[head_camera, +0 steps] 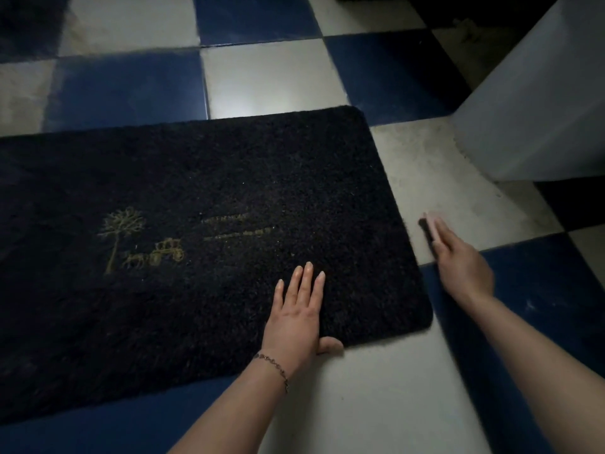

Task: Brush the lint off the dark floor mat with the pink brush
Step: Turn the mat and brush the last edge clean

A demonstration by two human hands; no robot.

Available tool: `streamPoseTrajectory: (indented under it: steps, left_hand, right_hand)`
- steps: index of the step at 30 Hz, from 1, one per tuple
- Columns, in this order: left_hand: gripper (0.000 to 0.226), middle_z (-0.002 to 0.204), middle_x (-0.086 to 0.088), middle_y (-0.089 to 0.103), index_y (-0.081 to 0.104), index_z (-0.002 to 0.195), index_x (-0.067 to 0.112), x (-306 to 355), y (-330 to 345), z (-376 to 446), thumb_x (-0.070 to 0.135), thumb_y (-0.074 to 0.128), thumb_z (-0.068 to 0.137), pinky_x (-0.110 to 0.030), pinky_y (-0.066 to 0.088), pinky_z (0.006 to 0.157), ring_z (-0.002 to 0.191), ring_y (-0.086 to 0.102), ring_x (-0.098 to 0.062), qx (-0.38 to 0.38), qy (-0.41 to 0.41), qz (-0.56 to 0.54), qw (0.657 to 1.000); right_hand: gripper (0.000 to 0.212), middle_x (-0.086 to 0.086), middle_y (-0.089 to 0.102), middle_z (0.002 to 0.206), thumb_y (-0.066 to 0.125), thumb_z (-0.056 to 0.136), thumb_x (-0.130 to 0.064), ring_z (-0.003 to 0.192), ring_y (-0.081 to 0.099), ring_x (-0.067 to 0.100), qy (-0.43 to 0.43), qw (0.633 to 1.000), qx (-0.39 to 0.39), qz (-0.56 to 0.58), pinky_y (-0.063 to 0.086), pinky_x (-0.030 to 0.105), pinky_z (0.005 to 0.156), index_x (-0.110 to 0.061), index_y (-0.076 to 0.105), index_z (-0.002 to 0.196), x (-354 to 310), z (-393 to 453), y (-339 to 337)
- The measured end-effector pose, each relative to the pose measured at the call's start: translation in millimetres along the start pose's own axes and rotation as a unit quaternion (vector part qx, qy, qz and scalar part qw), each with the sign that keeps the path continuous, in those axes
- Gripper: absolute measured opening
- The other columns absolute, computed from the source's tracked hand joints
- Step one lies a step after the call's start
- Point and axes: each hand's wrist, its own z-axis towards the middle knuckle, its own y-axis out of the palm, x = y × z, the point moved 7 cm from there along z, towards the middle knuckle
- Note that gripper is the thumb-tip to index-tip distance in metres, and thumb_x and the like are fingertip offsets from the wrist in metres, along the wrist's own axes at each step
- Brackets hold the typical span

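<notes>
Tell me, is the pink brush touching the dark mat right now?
Apart. The head view shows the pink brush in the right hand over pale floor tile, beyond the dark mat's right edge.

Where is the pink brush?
In the head view the brush is in the right hand, just off the mat's right edge, over a white floor tile.

Dark floor mat (229, 191) flat on tiles, pink brush (431, 227) beside its right edge

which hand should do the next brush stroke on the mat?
Right, probably. The right hand already holds the pink brush, just off the floor mat's right edge over the tile. The left hand lies flat on the mat near its front edge, pinning it.
</notes>
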Motion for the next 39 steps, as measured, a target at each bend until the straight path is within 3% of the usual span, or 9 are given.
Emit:
streamPoseTrajectory:
  steps: [3,6,10,13,22,25,31,34,39]
  left_hand:
    - [0.119,0.145,-0.005,-0.043,-0.033,0.143,0.017,0.4,-0.5,0.0,0.079,0.044,0.076,-0.047,-0.017,0.116,0.138,-0.037,-0.022,0.003,0.000,0.001,1.000]
    - [0.119,0.145,-0.005,-0.043,-0.034,0.141,0.015,1.3,0.9,0.6,0.079,0.043,0.076,-0.046,-0.017,0.115,0.137,-0.037,-0.021,-0.001,0.006,0.008,1.000]
    - [0.117,0.151,-0.006,-0.039,-0.034,0.141,0.012,-0.2,0.1,-0.3,0.077,0.042,0.080,-0.044,-0.016,0.116,0.139,-0.034,-0.020,0.020,-0.005,0.029,0.999]
    - [0.121,0.149,-0.006,-0.040,-0.035,0.140,0.012,-2.0,0.5,-1.7,0.083,0.038,0.075,-0.044,-0.014,0.117,0.141,-0.032,-0.021,0.011,-0.007,0.025,1.000]
    - [0.118,0.151,-0.005,-0.037,-0.030,0.145,0.013,-9.5,-2.6,-10.1,0.079,0.041,0.079,-0.043,-0.010,0.120,0.142,-0.031,-0.021,-0.006,0.000,0.019,1.000]
    - [0.113,0.150,-0.008,-0.039,-0.032,0.144,0.009,-22.9,3.9,-29.7,0.080,0.031,0.082,-0.043,-0.011,0.119,0.141,-0.032,-0.023,0.009,-0.045,0.030,0.998]
    - [0.098,0.139,-0.008,-0.049,-0.033,0.142,0.008,-32.1,8.5,-40.1,0.057,0.039,0.096,-0.041,-0.016,0.116,0.136,-0.037,-0.021,0.022,-0.066,0.018,0.997]
    - [0.109,0.142,-0.007,-0.045,-0.036,0.139,0.010,-31.9,10.6,-39.3,0.073,0.036,0.087,-0.041,-0.016,0.116,0.136,-0.036,-0.021,0.017,-0.064,0.011,0.998]
    - [0.113,0.146,-0.007,-0.043,-0.034,0.142,0.010,-32.0,9.3,-39.5,0.079,0.032,0.082,-0.042,-0.017,0.117,0.136,-0.038,-0.022,0.008,-0.069,0.001,0.998]
  right_hand:
    - [0.039,-0.016,0.044,0.141,0.031,0.098,-0.050,0.119,0.052,0.023,-0.012,0.998,0.041,0.035,0.044,0.037,0.087,-0.055,0.030,0.136,-3.9,-26.1,-7.4]
    - [0.044,0.003,0.062,0.112,0.039,0.097,-0.043,0.098,0.060,0.027,-0.078,0.997,-0.014,-0.008,0.047,0.037,0.075,-0.052,0.029,0.139,-36.7,-73.7,26.5]
    - [0.047,-0.005,0.055,0.083,0.031,0.091,-0.052,0.072,0.059,0.017,-0.214,0.972,-0.095,-0.030,0.044,0.032,0.056,-0.055,0.027,0.138,-77.6,-139.7,78.7]
    - [0.047,-0.005,0.051,0.073,0.042,0.091,-0.046,0.057,0.055,0.017,-0.222,0.972,-0.034,-0.068,0.038,0.030,0.043,-0.054,0.031,0.136,-50.3,-123.2,61.2]
    - [0.043,-0.004,0.064,0.119,0.038,0.099,-0.038,0.095,0.062,0.026,-0.003,0.999,0.004,0.032,0.042,0.034,0.063,-0.055,0.028,0.136,15.7,-113.6,22.6]
    - [0.044,0.001,0.063,0.116,0.038,0.098,-0.038,0.092,0.061,0.026,-0.036,0.999,0.005,0.039,0.045,0.036,0.065,-0.055,0.024,0.136,-2.3,-129.5,27.3]
    - [0.050,-0.003,0.056,0.090,0.021,0.086,-0.060,0.077,0.059,0.022,-0.229,0.963,-0.142,0.003,0.045,0.037,0.063,-0.059,0.023,0.136,-106.6,-192.8,100.4]
    - [0.048,-0.002,0.056,0.088,0.033,0.091,-0.055,0.074,0.059,0.023,-0.218,0.968,-0.119,-0.034,0.044,0.038,0.059,-0.058,0.017,0.136,-75.2,-165.0,90.1]
    - [0.053,-0.001,0.063,0.099,0.046,0.095,-0.036,0.079,0.059,0.020,-0.071,0.995,-0.046,-0.044,0.048,0.036,0.058,-0.062,0.018,0.131,14.5,-121.3,35.3]
